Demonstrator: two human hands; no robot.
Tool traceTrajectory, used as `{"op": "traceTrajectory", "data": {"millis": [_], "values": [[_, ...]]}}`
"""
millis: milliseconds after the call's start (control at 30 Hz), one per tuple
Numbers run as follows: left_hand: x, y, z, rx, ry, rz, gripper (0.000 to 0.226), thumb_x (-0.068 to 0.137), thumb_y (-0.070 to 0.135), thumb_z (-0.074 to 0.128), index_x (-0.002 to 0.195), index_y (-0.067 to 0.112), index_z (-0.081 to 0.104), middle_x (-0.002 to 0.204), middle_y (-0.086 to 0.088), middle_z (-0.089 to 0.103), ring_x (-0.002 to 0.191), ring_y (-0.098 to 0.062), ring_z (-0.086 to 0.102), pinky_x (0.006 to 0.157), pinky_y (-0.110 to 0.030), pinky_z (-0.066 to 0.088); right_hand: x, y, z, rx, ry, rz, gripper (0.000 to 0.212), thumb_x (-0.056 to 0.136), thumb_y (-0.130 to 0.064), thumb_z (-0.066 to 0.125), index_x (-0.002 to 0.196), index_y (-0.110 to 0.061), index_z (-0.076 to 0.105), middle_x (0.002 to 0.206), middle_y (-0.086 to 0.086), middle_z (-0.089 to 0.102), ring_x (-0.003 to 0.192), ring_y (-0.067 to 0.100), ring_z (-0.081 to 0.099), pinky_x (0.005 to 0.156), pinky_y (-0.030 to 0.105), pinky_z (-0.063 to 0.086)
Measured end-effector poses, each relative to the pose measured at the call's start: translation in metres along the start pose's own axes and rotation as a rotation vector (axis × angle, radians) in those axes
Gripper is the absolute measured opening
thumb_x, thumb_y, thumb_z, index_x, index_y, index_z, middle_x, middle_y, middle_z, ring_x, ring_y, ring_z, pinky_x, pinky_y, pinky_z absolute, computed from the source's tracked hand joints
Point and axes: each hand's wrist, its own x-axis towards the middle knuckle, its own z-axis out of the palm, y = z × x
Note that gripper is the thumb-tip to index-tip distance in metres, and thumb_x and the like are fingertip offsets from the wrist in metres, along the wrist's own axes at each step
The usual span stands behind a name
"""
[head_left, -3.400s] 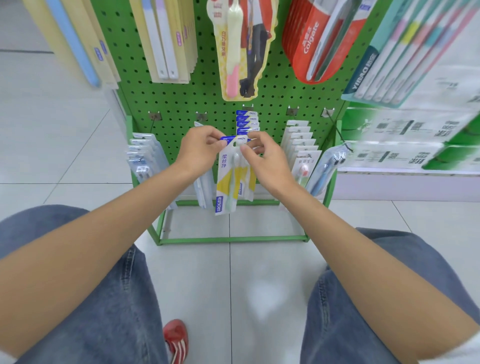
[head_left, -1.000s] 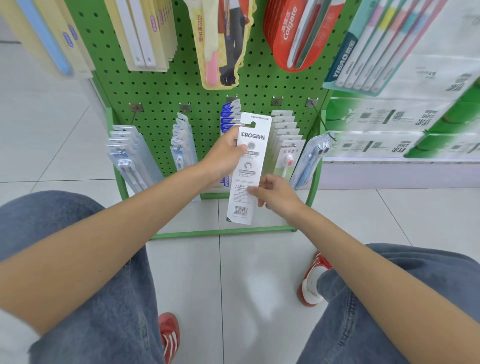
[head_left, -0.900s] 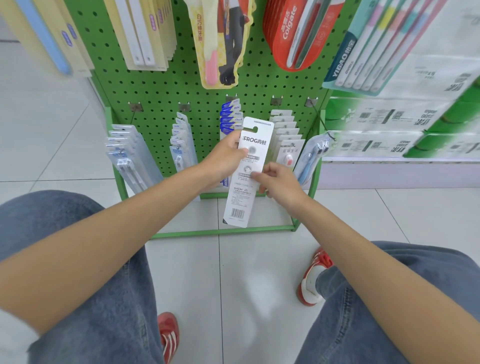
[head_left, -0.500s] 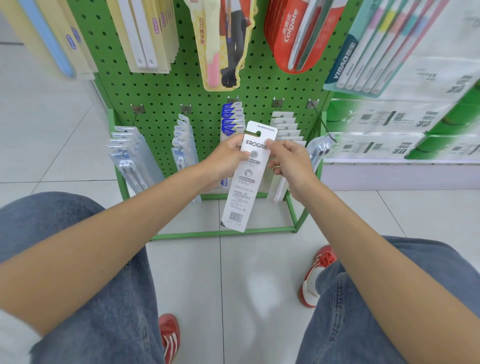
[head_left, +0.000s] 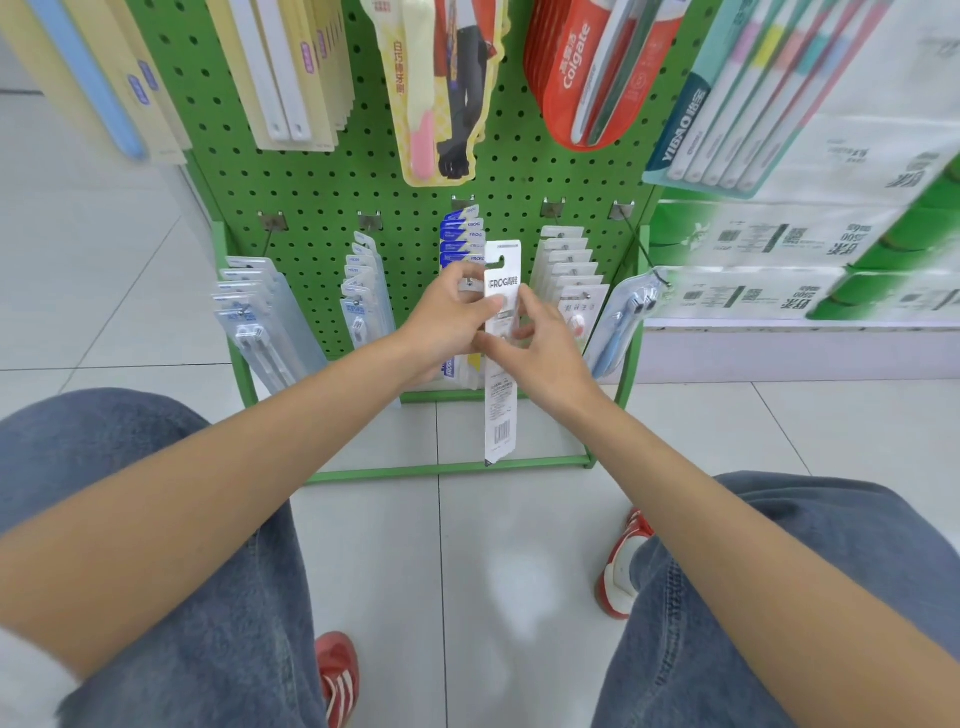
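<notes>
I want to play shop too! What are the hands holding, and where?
The left hand and right hand pinch the white FROG toothbrush pack at its upper half.

Both forearms bare, stretched forward from the lower corners and converging at mid-frame — wrists near straight. Left grip (head_left: 447, 317) shows the back of the hand, thumb laid across the front of the pack (head_left: 500, 410), fingers curled behind its left edge. Right grip (head_left: 540, 348) sits just beside it, a little lower. Its thumb points left across the pack's face, fingers bent round the right edge — a pinch from both sides. White sleeve edge at the left upper arm.
</notes>
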Motion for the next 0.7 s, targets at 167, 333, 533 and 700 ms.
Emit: {"op": "traceTrajectory", "data": {"millis": [167, 333, 533, 700], "values": [[-0.004, -0.002, 0.002, 0.027, -0.081, 0.011, 0.030, 0.094, 0.013, 0.065, 0.119, 0.018, 0.050, 0.100, -0.005, 0.067, 0.083, -0.014, 0.066, 0.080, -0.038, 0.060, -0.002, -0.001, -0.003, 0.080, -0.025, -0.005, 0.014, 0.097, -0.017, 0.053, 0.094, -0.023, 0.065, 0.069, 0.005, 0.052, 0.060, 0.008, 0.042, 0.054, 0.021, 0.035], [0.003, 0.003, -0.004, 0.086, 0.005, -0.002, 0.028, 0.093, 0.014, 0.065, 0.118, 0.015, 0.053, 0.104, -0.007, 0.066, 0.093, -0.015, 0.064, 0.085, -0.035, 0.058, 0.001, 0.001, -0.008, 0.226, 0.089, 0.133, 0.023, 0.092, 0.001, 0.048, 0.084, -0.007, 0.068, 0.062, -0.001, 0.052, 0.051, 0.003, 0.040, 0.050, 0.020, 0.033], [0.010, 0.000, -0.010, 0.165, 0.086, 0.037, 0.013, 0.097, 0.017, 0.059, 0.110, 0.018, 0.060, 0.114, -0.018, 0.067, 0.103, -0.024, 0.066, 0.075, -0.026, 0.054, 0.002, 0.001, -0.003, 0.261, 0.052, 0.138, 0.031, 0.090, 0.004, 0.049, 0.111, -0.009, 0.069, 0.107, 0.012, 0.072, 0.101, 0.029, 0.066, 0.087, 0.039, 0.053], [0.010, 0.000, -0.012, 0.193, 0.072, 0.062, 0.008, 0.097, 0.022, 0.060, 0.102, 0.016, 0.061, 0.103, -0.020, 0.067, 0.089, -0.022, 0.062, 0.085, -0.037, 0.053, 0.005, 0.002, 0.001, 0.279, 0.045, 0.182, 0.031, 0.094, 0.003, 0.047, 0.119, -0.009, 0.061, 0.111, 0.007, 0.070, 0.104, 0.022, 0.067, 0.088, 0.034, 0.053]]}}
